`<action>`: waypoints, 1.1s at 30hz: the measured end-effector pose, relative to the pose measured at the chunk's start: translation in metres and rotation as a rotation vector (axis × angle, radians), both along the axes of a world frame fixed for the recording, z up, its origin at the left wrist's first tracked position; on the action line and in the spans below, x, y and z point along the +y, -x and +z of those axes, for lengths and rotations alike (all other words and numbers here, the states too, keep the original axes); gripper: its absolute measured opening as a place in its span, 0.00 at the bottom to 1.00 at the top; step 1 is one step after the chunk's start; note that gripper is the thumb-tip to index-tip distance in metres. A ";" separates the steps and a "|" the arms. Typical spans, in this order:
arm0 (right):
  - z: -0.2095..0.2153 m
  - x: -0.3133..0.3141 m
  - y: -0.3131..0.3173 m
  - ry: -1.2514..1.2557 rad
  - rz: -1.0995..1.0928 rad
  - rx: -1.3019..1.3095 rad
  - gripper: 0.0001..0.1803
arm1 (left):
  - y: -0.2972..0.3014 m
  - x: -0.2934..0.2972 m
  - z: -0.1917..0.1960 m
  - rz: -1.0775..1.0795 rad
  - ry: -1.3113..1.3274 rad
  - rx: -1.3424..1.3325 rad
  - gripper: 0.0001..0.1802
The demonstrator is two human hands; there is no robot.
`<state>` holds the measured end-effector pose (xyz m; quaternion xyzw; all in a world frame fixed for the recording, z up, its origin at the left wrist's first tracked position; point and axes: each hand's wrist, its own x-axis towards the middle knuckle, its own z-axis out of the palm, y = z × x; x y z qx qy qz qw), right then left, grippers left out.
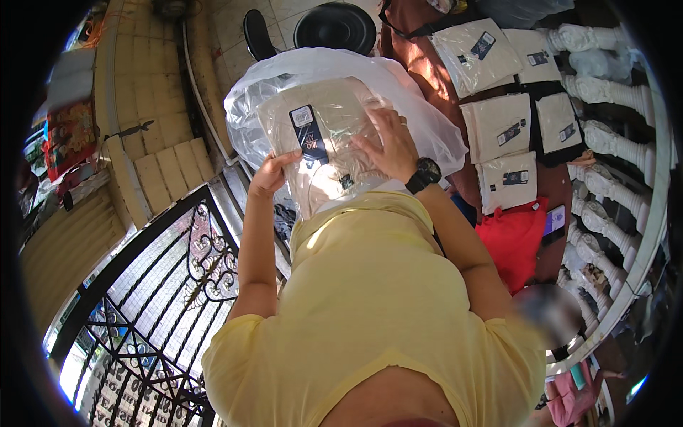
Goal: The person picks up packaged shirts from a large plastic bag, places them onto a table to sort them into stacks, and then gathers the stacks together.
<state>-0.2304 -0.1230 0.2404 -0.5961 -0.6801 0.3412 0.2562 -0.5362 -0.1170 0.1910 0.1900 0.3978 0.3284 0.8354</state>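
A folded beige garment in a clear plastic sleeve [340, 124] lies in front of me, with a dark hang tag [308, 135] showing through. My left hand [276, 171] grips its lower left edge, thumb on top, near the tag; the fingers beneath are hidden. On the right part of the sleeve rests my right hand [388, 146], fingers spread over the plastic. A black watch [427, 172] is on that wrist. Under the package spreads a large translucent plastic bag [430, 117].
Several similar packaged garments [498, 128] lie on a reddish-brown surface at the right, beside a red cloth [509, 245] and a phone [554, 222]. White balusters [615, 139] line the far right. A black round seat [334, 28] stands ahead; a black metal gate [156, 292] is at my left.
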 end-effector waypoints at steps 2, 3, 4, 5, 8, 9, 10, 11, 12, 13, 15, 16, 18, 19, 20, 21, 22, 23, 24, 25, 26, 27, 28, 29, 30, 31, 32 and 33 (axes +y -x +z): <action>-0.025 0.008 -0.011 0.130 -0.098 0.232 0.35 | 0.010 0.005 0.015 -0.001 -0.119 -0.178 0.18; -0.016 0.013 -0.012 0.226 -0.057 0.509 0.37 | -0.006 0.012 0.043 -0.017 -0.149 -0.107 0.18; 0.002 0.021 -0.016 0.318 -0.023 0.781 0.38 | -0.024 0.022 0.071 -0.041 -0.177 -0.039 0.18; 0.013 0.025 -0.018 0.413 0.022 1.054 0.40 | -0.028 0.030 0.074 -0.037 -0.110 0.116 0.19; 0.027 0.023 -0.033 0.493 -0.089 1.039 0.38 | -0.053 0.048 0.096 -0.105 -0.192 0.169 0.21; 0.035 0.022 -0.038 0.488 -0.116 1.034 0.38 | -0.062 0.053 0.103 -0.130 -0.212 0.183 0.21; 0.040 0.021 -0.043 0.469 -0.137 1.055 0.36 | -0.069 0.057 0.106 -0.148 -0.228 0.219 0.23; 0.042 0.017 -0.050 0.455 -0.166 1.050 0.35 | -0.077 0.061 0.113 -0.196 -0.235 0.220 0.22; 0.044 0.014 -0.057 0.442 -0.196 1.044 0.35 | -0.084 0.066 0.120 -0.243 -0.243 0.221 0.20; 0.046 0.010 -0.062 0.428 -0.225 1.039 0.34 | -0.090 0.069 0.123 -0.291 -0.251 0.223 0.20; 0.054 0.001 -0.066 0.377 -0.302 1.033 0.33 | -0.098 0.074 0.117 -0.317 -0.235 0.195 0.21; 0.056 -0.002 -0.069 0.352 -0.339 1.029 0.32 | -0.103 0.076 0.116 -0.322 -0.229 0.204 0.22; 0.052 -0.010 -0.078 0.315 -0.352 1.060 0.32 | -0.114 0.079 0.115 -0.352 -0.246 0.216 0.22; 0.050 -0.013 -0.082 0.296 -0.357 1.076 0.31 | -0.118 0.082 0.112 -0.376 -0.272 0.217 0.23; 0.052 -0.016 -0.084 0.285 -0.370 1.072 0.31 | -0.123 0.085 0.112 -0.402 -0.298 0.216 0.23; 0.055 -0.019 -0.087 0.273 -0.382 1.069 0.31 | -0.127 0.087 0.112 -0.425 -0.309 0.198 0.24; 0.057 -0.022 -0.089 0.262 -0.393 1.067 0.31 | -0.132 0.089 0.114 -0.448 -0.320 0.180 0.24; 0.056 -0.025 -0.093 0.272 -0.402 1.072 0.33 | -0.139 0.091 0.117 -0.474 -0.332 0.162 0.25; 0.053 -0.029 -0.098 0.282 -0.411 1.078 0.35 | -0.145 0.092 0.119 -0.486 -0.331 0.168 0.25; 0.051 -0.033 -0.102 0.291 -0.420 1.084 0.36 | -0.152 0.093 0.121 -0.500 -0.331 0.175 0.24; 0.051 -0.037 -0.107 0.309 -0.440 1.116 0.36 | -0.161 0.094 0.122 -0.516 -0.332 0.179 0.24; 0.050 -0.041 -0.113 0.324 -0.461 1.149 0.36 | -0.169 0.094 0.123 -0.521 -0.291 0.190 0.24; 0.049 -0.046 -0.118 0.337 -0.484 1.183 0.36 | -0.174 0.093 0.124 -0.528 -0.251 0.201 0.24; 0.048 -0.051 -0.121 0.281 -0.507 1.186 0.36 | -0.184 0.093 0.123 -0.545 -0.219 0.198 0.25; 0.045 -0.053 -0.122 0.216 -0.528 1.181 0.35 | -0.190 0.096 0.118 -0.578 -0.279 0.201 0.32; 0.042 -0.056 -0.125 0.150 -0.551 1.175 0.35 | -0.195 0.094 0.117 -0.580 -0.252 0.186 0.31; 0.040 -0.060 -0.130 0.208 -0.547 1.148 0.34 | -0.201 0.090 0.117 -0.573 -0.235 0.169 0.30; 0.034 -0.063 -0.135 0.228 -0.538 1.155 0.34 | -0.207 0.090 0.115 -0.604 -0.225 0.193 0.28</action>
